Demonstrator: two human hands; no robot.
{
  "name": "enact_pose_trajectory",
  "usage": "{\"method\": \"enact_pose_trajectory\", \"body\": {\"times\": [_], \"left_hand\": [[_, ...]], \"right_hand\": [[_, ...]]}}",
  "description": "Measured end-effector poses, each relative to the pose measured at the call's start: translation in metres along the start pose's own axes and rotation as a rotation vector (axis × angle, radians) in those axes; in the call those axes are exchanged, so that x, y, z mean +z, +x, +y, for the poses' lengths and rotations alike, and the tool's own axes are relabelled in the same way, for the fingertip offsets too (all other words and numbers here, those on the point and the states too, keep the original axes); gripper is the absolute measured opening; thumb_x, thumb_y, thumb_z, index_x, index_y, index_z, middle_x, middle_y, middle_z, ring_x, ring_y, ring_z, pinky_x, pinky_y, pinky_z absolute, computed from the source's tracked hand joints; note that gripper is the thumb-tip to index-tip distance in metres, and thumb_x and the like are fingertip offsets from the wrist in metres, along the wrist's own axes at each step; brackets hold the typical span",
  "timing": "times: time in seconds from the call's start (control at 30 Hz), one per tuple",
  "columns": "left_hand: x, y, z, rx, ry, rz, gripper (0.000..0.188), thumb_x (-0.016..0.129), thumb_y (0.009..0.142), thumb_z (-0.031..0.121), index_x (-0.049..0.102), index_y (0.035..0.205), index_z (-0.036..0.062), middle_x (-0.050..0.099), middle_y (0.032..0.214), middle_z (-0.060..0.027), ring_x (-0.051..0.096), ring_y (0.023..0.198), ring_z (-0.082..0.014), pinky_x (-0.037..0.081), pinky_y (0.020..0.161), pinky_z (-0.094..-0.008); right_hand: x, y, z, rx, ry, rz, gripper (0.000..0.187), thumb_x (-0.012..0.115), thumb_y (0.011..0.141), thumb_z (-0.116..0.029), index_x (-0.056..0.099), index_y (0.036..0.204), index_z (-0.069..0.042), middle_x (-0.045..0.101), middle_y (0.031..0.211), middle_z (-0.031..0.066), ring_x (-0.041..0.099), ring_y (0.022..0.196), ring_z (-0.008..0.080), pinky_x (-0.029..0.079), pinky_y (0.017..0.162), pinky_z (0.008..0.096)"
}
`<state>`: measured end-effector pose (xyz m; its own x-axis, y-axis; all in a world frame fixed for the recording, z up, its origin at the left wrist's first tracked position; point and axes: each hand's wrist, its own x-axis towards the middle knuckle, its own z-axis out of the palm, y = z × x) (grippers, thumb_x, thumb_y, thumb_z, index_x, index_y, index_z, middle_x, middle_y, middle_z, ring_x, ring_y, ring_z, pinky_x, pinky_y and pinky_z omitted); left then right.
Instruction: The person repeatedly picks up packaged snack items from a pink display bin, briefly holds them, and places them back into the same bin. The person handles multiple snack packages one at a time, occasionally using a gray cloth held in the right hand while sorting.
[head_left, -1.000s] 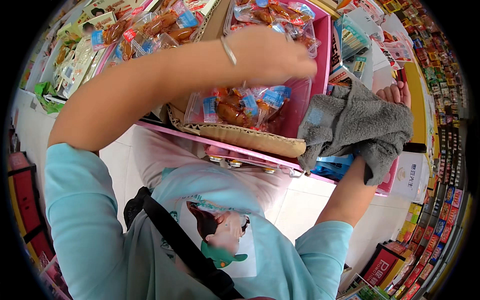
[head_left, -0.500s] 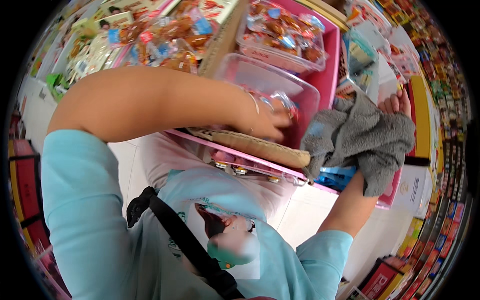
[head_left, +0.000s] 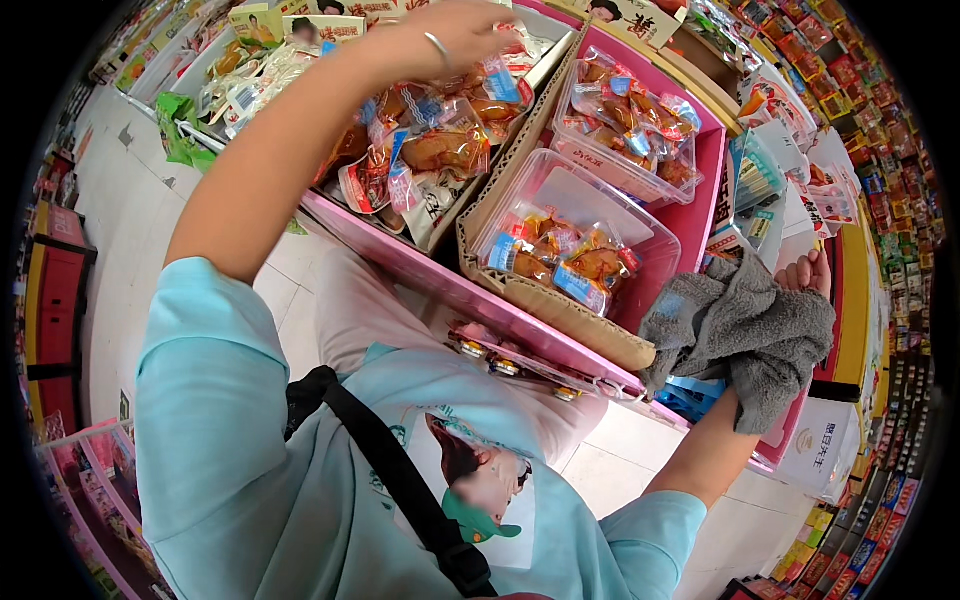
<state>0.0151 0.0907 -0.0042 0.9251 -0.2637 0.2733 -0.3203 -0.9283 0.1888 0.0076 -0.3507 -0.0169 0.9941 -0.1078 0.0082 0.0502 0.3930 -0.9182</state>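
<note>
My left hand [head_left: 462,38] is stretched over the left box at the top, its fingers apart and slightly blurred above wrapped snack packets. Below it lie clear-wrapped brown snacks [head_left: 440,150] with blue and red labels. A clear plastic tub [head_left: 655,235] in the pink display box holds several similar brown packets [head_left: 570,255]. Behind it stands a fuller clear tub [head_left: 625,170]. My right hand [head_left: 803,272] is at the right with fingers curled; what they grip, if anything, is hidden. A grey towel [head_left: 740,335] drapes over my right forearm and wrist.
A cardboard strip [head_left: 575,315] lines the near edge of the pink display box [head_left: 450,285]. Cartons and packs [head_left: 760,180] stand at its right, beside a white carton [head_left: 820,450]. Shelves of packaged goods [head_left: 880,180] curve along the right. A green wrapper [head_left: 180,140] hangs at the left.
My left hand has left the clear tub and moved up and left over the left box. The packets in the tub are now uncovered. My right hand stays beside the towel.
</note>
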Motion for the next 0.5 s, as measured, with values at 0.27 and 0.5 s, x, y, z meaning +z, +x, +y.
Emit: {"method": "enact_pose_trajectory", "body": {"times": [0.27, 0.5], "left_hand": [[0.01, -0.021, -0.02, -0.13, 0.025, -0.307, 0.082, 0.056, 0.063, 0.059, 0.038, 0.118, 0.0022, 0.047, 0.11, -0.017, 0.047, 0.101, -0.0299, 0.037, 0.084, -0.0345], [0.008, -0.016, -0.011, -0.136, -0.011, -0.192, 0.068, 0.065, 0.06, 0.047, 0.045, 0.104, -0.0008, 0.053, 0.098, -0.018, 0.053, 0.089, -0.0284, 0.041, 0.074, -0.0346]], "right_hand": [[-0.002, -0.008, -0.008, -0.015, -0.032, 0.012, 0.02, 0.04, 0.086, -0.024, 0.048, 0.077, -0.008, 0.036, 0.047, -0.0037, 0.028, 0.036, 0.0074, 0.024, 0.035, 0.0229], [0.001, -0.011, -0.009, -0.013, -0.042, 0.049, 0.02, 0.039, 0.087, -0.025, 0.048, 0.078, -0.008, 0.036, 0.047, -0.0033, 0.028, 0.036, 0.0078, 0.024, 0.037, 0.0227]]}}
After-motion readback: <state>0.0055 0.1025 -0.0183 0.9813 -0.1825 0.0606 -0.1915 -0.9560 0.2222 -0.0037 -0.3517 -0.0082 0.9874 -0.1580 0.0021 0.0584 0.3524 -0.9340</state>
